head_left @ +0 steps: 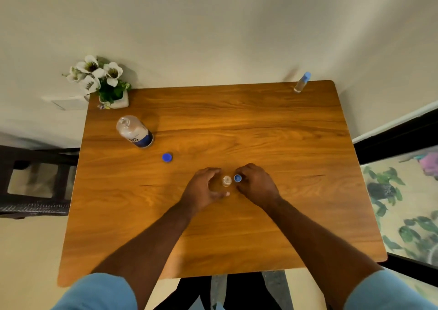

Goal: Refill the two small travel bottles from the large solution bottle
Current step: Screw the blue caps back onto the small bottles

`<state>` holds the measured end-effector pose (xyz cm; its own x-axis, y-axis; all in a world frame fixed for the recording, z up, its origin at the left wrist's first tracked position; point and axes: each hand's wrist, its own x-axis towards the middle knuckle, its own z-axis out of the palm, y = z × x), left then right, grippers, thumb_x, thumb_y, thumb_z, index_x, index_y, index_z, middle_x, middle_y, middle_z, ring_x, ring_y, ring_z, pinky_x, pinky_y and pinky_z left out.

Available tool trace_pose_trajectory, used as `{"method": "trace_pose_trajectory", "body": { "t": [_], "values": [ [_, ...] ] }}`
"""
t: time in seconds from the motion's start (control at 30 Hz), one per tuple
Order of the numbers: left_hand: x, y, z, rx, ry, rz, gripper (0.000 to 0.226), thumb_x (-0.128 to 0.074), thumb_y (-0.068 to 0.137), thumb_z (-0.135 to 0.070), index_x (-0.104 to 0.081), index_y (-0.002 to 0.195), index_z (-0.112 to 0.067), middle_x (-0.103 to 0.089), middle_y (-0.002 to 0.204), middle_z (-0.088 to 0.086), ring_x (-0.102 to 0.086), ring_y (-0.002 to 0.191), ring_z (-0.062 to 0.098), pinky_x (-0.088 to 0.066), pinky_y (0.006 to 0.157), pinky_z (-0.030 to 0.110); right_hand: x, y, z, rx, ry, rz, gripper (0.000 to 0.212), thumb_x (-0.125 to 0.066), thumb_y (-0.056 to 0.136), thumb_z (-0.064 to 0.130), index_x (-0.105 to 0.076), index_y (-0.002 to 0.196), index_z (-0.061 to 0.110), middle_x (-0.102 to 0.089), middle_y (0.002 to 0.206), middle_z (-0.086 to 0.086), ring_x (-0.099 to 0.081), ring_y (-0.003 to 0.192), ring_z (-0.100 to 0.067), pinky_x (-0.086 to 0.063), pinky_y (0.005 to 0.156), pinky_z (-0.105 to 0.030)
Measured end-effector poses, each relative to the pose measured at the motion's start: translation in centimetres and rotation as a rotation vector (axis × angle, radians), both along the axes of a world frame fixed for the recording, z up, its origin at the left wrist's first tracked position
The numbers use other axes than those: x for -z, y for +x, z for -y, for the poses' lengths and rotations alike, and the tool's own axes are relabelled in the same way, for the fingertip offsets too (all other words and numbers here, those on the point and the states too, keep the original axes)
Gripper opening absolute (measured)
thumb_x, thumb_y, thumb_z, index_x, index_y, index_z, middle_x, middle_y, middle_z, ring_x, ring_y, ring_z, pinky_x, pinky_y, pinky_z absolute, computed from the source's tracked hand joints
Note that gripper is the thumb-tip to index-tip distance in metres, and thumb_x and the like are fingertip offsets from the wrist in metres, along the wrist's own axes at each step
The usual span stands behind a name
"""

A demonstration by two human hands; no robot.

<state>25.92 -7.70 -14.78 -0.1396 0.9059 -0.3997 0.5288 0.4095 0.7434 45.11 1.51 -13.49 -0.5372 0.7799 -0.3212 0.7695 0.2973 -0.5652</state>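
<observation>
A small clear travel bottle (pixel 226 181) stands uncapped near the middle of the wooden table (pixel 237 125). My left hand (pixel 204 190) curls around its left side, fingers apart, seemingly not touching it. My right hand (pixel 254 183) pinches a small blue cap (pixel 237 178) just right of the bottle's mouth. The large solution bottle (pixel 135 131) stands uncapped at the left, with its blue cap (pixel 167 157) lying on the table beside it. A second travel bottle (pixel 301 82), capped in blue, stands at the far right corner.
A white pot of white flowers (pixel 106 84) sits at the table's far left corner, against the wall. A dark chair (pixel 35 179) is to the left of the table and a patterned floor covering (pixel 407 210) to the right.
</observation>
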Motion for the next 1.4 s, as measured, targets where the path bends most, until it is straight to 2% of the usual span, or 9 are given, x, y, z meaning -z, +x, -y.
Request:
{"method": "trace_pose_trajectory", "body": {
  "t": [0.23,0.47,0.57,0.73,0.87,1.1,1.23,1.33,1.4],
  "values": [
    [-0.3,1.9,-0.3,-0.061,0.19,-0.02,0.045,-0.085,0.075,-0.036,-0.073,0.117,-0.023,-0.072,0.116,-0.006,-0.06,0.11,0.01,-0.049,0.095,0.028,-0.6,0.1,0.4,0.082,0.038,-0.071,0.02,-0.069,0.083,0.023,-0.071,0.103,0.021,-0.069,0.1,0.002,-0.064,0.09,-0.018,-0.053,0.076,-0.035],
    [-3.6,0.7,-1.5,-0.163,0.232,0.136,0.035,-0.083,0.079,-0.027,-0.075,0.112,-0.02,-0.074,0.112,-0.004,-0.067,0.106,0.01,-0.055,0.093,0.036,-5.0,0.6,-0.2,0.181,-0.012,-0.228,0.025,-0.073,0.083,0.019,-0.069,0.107,0.023,-0.074,0.093,0.008,-0.07,0.083,-0.004,-0.059,0.075,-0.033],
    [-7.0,-0.4,-3.0,-0.232,0.297,0.227,0.033,-0.082,0.082,-0.016,-0.074,0.114,-0.014,-0.073,0.114,0.001,-0.067,0.11,0.013,-0.055,0.087,0.022,-8.4,-0.6,-1.5,0.213,-0.008,-0.323,0.023,-0.074,0.083,0.016,-0.071,0.105,0.024,-0.073,0.089,0.012,-0.069,0.078,0.0,-0.057,0.07,-0.031],
    [-15.2,-3.3,-6.1,-0.261,0.509,0.245,0.032,-0.081,0.084,-0.02,-0.074,0.115,-0.015,-0.076,0.109,-0.002,-0.07,0.102,0.009,-0.054,0.087,0.022,-17.6,-3.3,-4.3,0.206,0.086,-0.481,0.027,-0.075,0.086,0.02,-0.073,0.113,0.025,-0.073,0.096,0.013,-0.068,0.081,0.002,-0.05,0.07,-0.015],
    [-23.9,-5.6,-8.1,-0.242,0.662,0.348,0.016,-0.077,0.088,-0.016,-0.077,0.101,-0.026,-0.079,0.096,0.007,-0.074,0.094,0.013,-0.062,0.08,0.033,-27.4,-5.3,-6.2,0.155,0.193,-0.618,0.034,-0.08,0.083,0.022,-0.065,0.113,0.029,-0.074,0.094,0.009,-0.072,0.081,-0.004,-0.058,0.073,-0.021],
    [-37.2,-8.8,-10.5,-0.208,0.816,0.456,0.025,-0.08,0.084,-0.009,-0.076,0.108,-0.005,-0.077,0.09,0.018,-0.075,0.08,0.027,-0.064,0.072,0.042,-43.4,-8.2,-8.1,0.122,0.354,-0.756,0.032,-0.088,0.072,0.014,-0.064,0.093,0.019,-0.071,0.099,-0.002,-0.073,0.072,-0.021,-0.054,0.068,-0.023],
    [-43.4,-9.6,-11.5,-0.151,0.895,0.461,0.022,-0.079,0.085,-0.01,-0.075,0.105,-0.003,-0.074,0.093,0.026,-0.073,0.077,0.025,-0.064,0.071,0.041,-51.2,-9.3,-8.5,-0.002,0.421,-0.729,0.024,-0.085,0.075,0.012,-0.075,0.094,0.022,-0.075,0.097,0.003,-0.069,0.073,-0.013,-0.056,0.073,-0.029],
    [-47.5,-9.6,-12.1,-0.122,0.971,0.447,0.025,-0.079,0.084,-0.009,-0.073,0.108,-0.003,-0.074,0.093,0.024,-0.072,0.078,0.026,-0.063,0.067,0.037,-56.5,-9.8,-8.7,-0.103,0.474,-0.64,0.019,-0.079,0.082,0.011,-0.078,0.1,0.019,-0.076,0.091,0.005,-0.068,0.066,-0.004,-0.052,0.064,-0.02],
    [-49.6,-9.5,-12.6,-0.083,1.014,0.437,0.03,-0.078,0.084,-0.005,-0.068,0.113,-0.001,-0.072,0.092,0.021,-0.072,0.078,0.025,-0.062,0.065,0.038,-59.5,-10.3,-9.2,-0.161,0.554,-0.565,0.02,-0.076,0.086,0.013,-0.078,0.105,0.021,-0.075,0.102,0.005,-0.07,0.082,-0.009,-0.054,0.074,-0.023]
  ]
}}
